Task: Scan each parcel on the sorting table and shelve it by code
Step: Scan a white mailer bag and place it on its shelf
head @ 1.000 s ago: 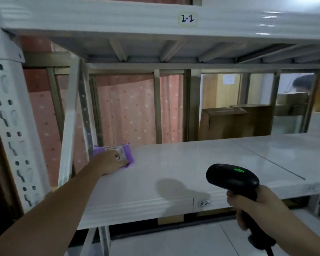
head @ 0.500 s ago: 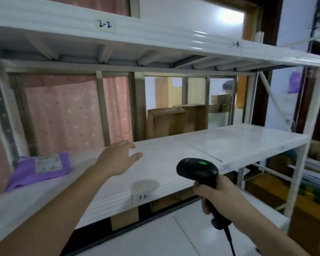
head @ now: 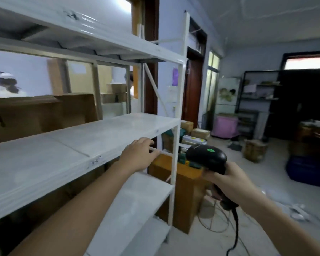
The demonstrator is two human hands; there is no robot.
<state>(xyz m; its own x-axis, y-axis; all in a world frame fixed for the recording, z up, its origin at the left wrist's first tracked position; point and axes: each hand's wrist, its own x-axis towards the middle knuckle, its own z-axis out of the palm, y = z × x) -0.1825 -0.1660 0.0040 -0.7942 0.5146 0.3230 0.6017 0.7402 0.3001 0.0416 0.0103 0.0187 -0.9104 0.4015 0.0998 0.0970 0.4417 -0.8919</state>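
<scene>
My right hand point(head: 227, 180) grips the handle of a black barcode scanner point(head: 207, 157) with a green light on top, held in front of me at the right end of the shelving. My left hand point(head: 138, 156) hangs empty with relaxed fingers in front of the middle shelf's point(head: 100, 133) front edge. No parcel is in view. The white metal shelving unit fills the left half of the view, with small handwritten code labels on the shelf edges.
Brown cardboard boxes point(head: 44, 113) stand behind the shelving. A wooden cabinet point(head: 183, 183) sits just past the shelf's right post. Further right are cartons on the floor, a pink box point(head: 224, 126), a blue crate point(head: 308, 170) and dark shelves. A person point(head: 6, 85) is seen beyond the shelving.
The view has swung right, away from the purple parcel left on the shelf. My left hand came off the parcel and pulled back empty. My right hand still holds the scanner.
</scene>
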